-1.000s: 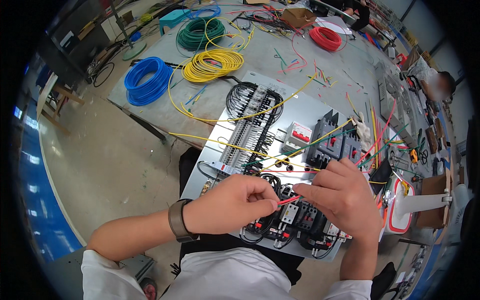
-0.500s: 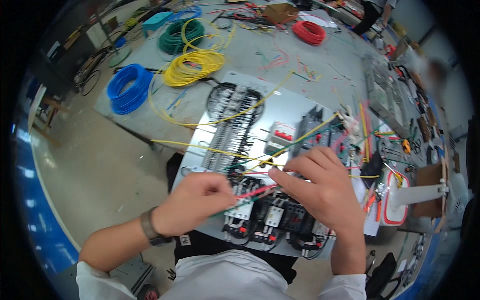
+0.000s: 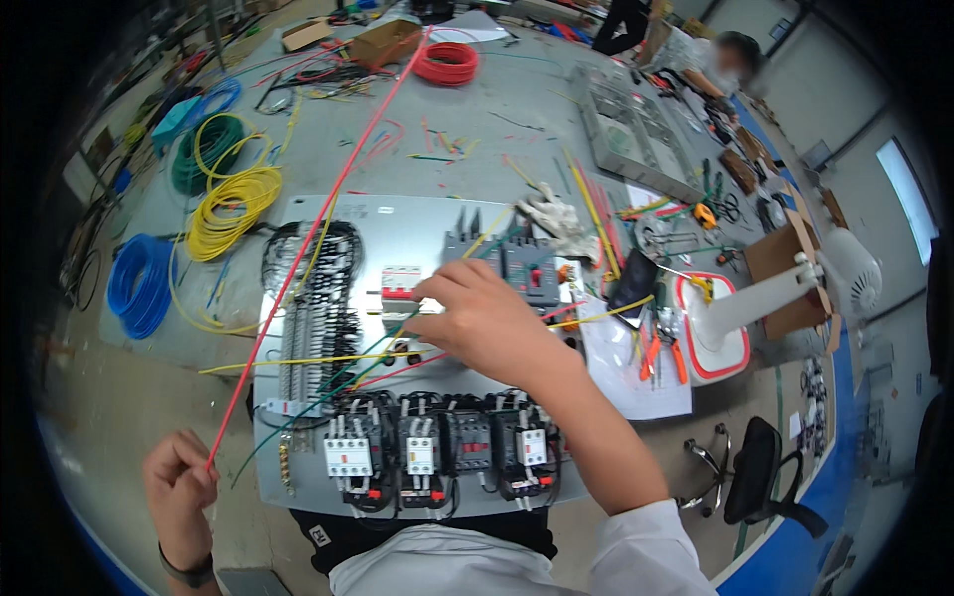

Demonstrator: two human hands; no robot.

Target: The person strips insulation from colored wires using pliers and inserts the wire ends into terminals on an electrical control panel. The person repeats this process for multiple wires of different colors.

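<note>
My left hand (image 3: 182, 492), low at the left, is closed in a pinch on the end of a long red wire (image 3: 333, 199). The wire stretches in a straight line up and away to the right. Over the middle of a metal mounting plate (image 3: 368, 214), my right hand (image 3: 477, 323) has its fingers curled beside a circuit breaker with red levers (image 3: 400, 288). A green wire (image 3: 318, 399) meets its fingertips; what they grip is hidden. A yellow wire (image 3: 298, 364) and a shorter red wire (image 3: 402, 369) run below this hand. Contactors (image 3: 419, 457) line the plate's near edge.
Coils of blue (image 3: 144, 288), yellow (image 3: 234, 204) and green wire (image 3: 206, 159) lie left; a red coil (image 3: 445, 64) is at the back. A grey parts box (image 3: 636, 139), white gloves (image 3: 556, 223) and a white fan (image 3: 730, 313) stand right. A person (image 3: 711, 60) is beyond.
My left hand has moved away to the lower left, and the red wire now stretches out long from it. My right hand stays over the plate. The view has shifted to the right.
</note>
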